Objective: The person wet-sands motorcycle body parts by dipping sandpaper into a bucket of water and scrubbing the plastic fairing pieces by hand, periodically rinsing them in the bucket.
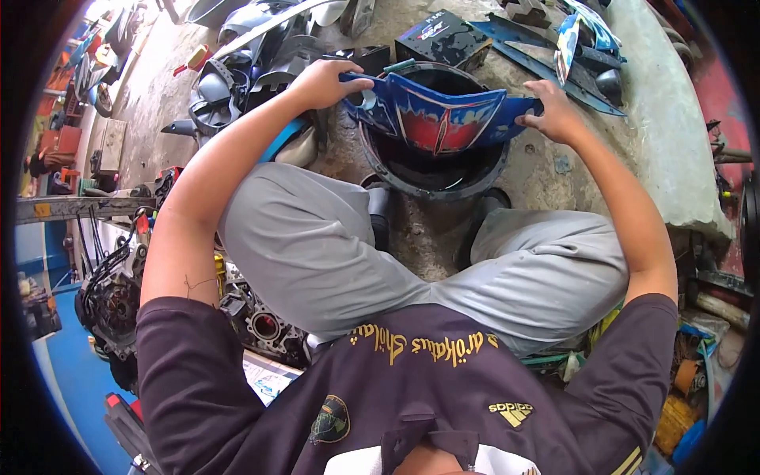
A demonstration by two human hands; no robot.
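My left hand (326, 85) grips the left end of a blue motorcycle fairing panel (445, 131) with a red centre and pale edging. At the panel's right end, my right hand (552, 112) has its thumb and fingers closed around the edge. The panel is stretched between both hands over a round black tub (380, 168), which stands on the floor between my feet. Dark water (431, 172) shows inside the tub, in front of the panel. The panel hides part of the tub's opening.
A wet black printed box (446, 39) stands behind the tub. Blue panels (590, 87) lie at the back right, black and grey plastic parts (214, 91) at the left. A concrete ledge (679, 150) runs along the right. Engine parts (265, 323) sit by my left knee.
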